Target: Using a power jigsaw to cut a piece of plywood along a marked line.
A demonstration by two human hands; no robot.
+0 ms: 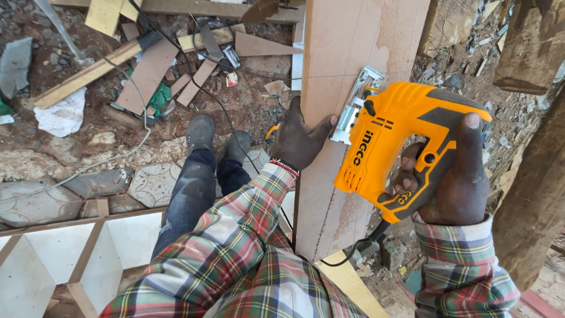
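Note:
My right hand (453, 176) grips the handle of an orange and black jigsaw (391, 141), whose metal base plate (356, 106) rests on a long pale wooden board (347, 41). The board runs away from me, with pencil lines drawn along it. My left hand (297, 138) lies flat on the board's left edge, right beside the saw's base plate, fingers pressed against the wood. The saw's black cord (353, 250) trails down below the handle. Both arms wear plaid sleeves.
My legs and dark boots (215, 138) stand on dirt ground strewn with wood offcuts (147, 73), stones and cables. A white panelled frame (76, 247) lies at lower left. Rough timber posts (532, 200) stand at the right. Patterned tiles (153, 182) lie near my feet.

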